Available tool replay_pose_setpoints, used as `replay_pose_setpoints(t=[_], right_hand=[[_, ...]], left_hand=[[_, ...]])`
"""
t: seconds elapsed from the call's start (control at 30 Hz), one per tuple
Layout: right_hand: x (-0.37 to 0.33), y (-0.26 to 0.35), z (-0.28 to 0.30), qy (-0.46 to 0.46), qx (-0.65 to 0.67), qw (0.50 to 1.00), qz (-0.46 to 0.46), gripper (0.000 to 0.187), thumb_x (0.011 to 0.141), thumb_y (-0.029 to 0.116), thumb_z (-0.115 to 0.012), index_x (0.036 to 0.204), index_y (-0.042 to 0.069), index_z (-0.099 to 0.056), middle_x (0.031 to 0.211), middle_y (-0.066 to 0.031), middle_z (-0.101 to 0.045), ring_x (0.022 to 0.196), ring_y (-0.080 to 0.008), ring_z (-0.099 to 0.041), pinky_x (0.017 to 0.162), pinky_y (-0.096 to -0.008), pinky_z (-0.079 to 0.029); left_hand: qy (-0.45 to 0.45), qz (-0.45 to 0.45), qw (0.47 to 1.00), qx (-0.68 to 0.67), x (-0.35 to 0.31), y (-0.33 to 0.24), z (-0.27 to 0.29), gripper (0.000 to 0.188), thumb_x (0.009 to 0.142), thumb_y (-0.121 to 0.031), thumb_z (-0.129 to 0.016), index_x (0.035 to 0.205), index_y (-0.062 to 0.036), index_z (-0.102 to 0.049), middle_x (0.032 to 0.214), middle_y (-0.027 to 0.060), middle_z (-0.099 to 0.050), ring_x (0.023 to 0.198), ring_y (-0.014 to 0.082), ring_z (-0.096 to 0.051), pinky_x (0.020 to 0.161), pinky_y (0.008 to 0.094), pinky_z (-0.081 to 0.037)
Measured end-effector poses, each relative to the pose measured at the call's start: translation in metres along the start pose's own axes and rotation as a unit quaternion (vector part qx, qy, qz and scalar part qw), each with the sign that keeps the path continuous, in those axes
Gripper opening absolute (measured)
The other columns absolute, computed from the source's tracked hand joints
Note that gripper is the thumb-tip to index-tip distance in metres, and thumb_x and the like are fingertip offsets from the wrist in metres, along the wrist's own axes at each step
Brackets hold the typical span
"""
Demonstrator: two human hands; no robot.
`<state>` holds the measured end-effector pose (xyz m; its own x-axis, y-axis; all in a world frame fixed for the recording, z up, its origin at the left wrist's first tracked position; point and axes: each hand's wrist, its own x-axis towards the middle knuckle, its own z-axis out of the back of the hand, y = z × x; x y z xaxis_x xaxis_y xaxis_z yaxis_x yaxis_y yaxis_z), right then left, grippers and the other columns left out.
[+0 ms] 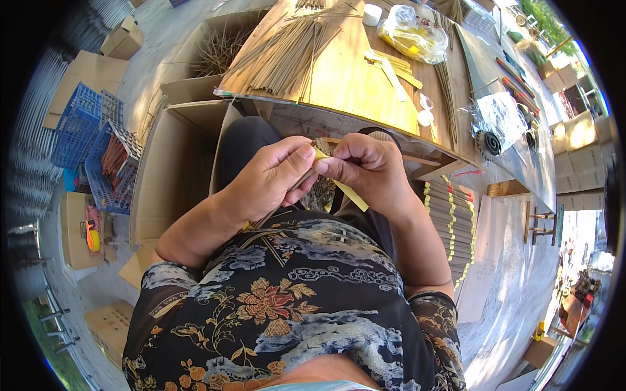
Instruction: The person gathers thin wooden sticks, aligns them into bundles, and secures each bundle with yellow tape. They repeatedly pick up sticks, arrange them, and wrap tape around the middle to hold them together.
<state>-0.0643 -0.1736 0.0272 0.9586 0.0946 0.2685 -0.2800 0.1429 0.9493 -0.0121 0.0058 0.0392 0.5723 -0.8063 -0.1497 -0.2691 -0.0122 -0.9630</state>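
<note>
My left hand (264, 179) is closed around a bundle of thin brown sticks (320, 145) that look like incense sticks, held slantwise above my lap with one end showing between my hands. A yellow paper strip (352, 195) goes over the bundle near that end, and its loose tail hangs down below my right hand (370, 168). The thumb and fingers of my right hand pinch the strip against the sticks, touching the left fingertips. Most of the bundle's length is hidden by my left hand.
Ahead stands a wooden table (339, 78) with loose sticks (293, 52), yellow paper strips (398, 68) and a clear plastic bag (414, 36). Banded stick bundles (450, 221) lie at my right. An open cardboard box (173, 169) and blue crates (107, 163) stand at my left.
</note>
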Motion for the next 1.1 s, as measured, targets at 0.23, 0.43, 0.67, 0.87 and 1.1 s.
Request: replay_pose_setpoints(t=[0.23,0.43,0.67,0.87,1.1], right_hand=[[0.006,-0.012,0.003,-0.023,-0.081,0.993,0.077,0.023,0.072,0.019,-0.071,0.069,0.003,-0.054,0.061,-0.0045,-0.053,0.056,-0.0124,-0.051,0.05,-0.0251,-0.041],[0.002,0.008,-0.004,-0.115,-0.258,0.959,0.039,0.02,0.067,0.018,-0.073,0.069,0.005,-0.058,0.062,-0.0062,-0.056,0.06,-0.0215,-0.053,0.055,-0.0306,-0.043],[-0.008,0.013,-0.021,-0.129,-0.17,0.977,0.024,0.011,0.075,0.011,-0.065,0.08,0.002,-0.063,0.07,-0.0114,-0.06,0.065,-0.0255,-0.058,0.06,-0.0318,-0.046],[-0.011,0.013,-0.027,-0.109,-0.081,0.99,-0.029,0.011,0.082,0.01,-0.058,0.083,-0.001,-0.061,0.07,-0.0131,-0.056,0.066,-0.0236,-0.055,0.062,-0.03,-0.044],[-0.016,-0.011,-0.025,-0.057,0.05,0.996,-0.049,0.015,0.086,0.012,-0.055,0.09,-0.002,-0.057,0.077,-0.0065,-0.056,0.071,-0.0123,-0.055,0.063,-0.0273,-0.044]], left_hand=[[-0.054,0.007,0.999,-0.003,0.0,0.001,-0.006,0.031,0.095,-0.032,-0.037,0.088,-0.0037,-0.048,0.068,0.0032,-0.047,0.052,0.0043,-0.039,0.045,0.0148,-0.033],[-0.099,-0.03,0.993,0.051,0.0,0.007,-0.008,0.028,0.095,-0.028,-0.037,0.093,-0.0026,-0.05,0.065,-0.0016,-0.045,0.052,0.0025,-0.039,0.045,0.0151,-0.033],[-0.14,-0.081,0.977,0.137,-0.002,0.008,-0.016,0.034,0.095,-0.024,-0.038,0.115,0.0029,-0.045,0.07,-0.0006,-0.048,0.057,0.0027,-0.041,0.049,0.0161,-0.036],[-0.141,-0.129,0.957,0.219,-0.003,0.011,-0.017,0.043,0.096,-0.027,-0.035,0.129,-0.0004,-0.036,0.068,-0.0014,-0.046,0.057,0.0028,-0.04,0.048,0.0154,-0.034],[-0.087,-0.107,0.975,0.174,-0.004,0.009,-0.013,0.044,0.096,-0.028,-0.033,0.131,-0.0009,-0.033,0.068,-0.0025,-0.044,0.056,0.0029,-0.039,0.05,0.0154,-0.034]])
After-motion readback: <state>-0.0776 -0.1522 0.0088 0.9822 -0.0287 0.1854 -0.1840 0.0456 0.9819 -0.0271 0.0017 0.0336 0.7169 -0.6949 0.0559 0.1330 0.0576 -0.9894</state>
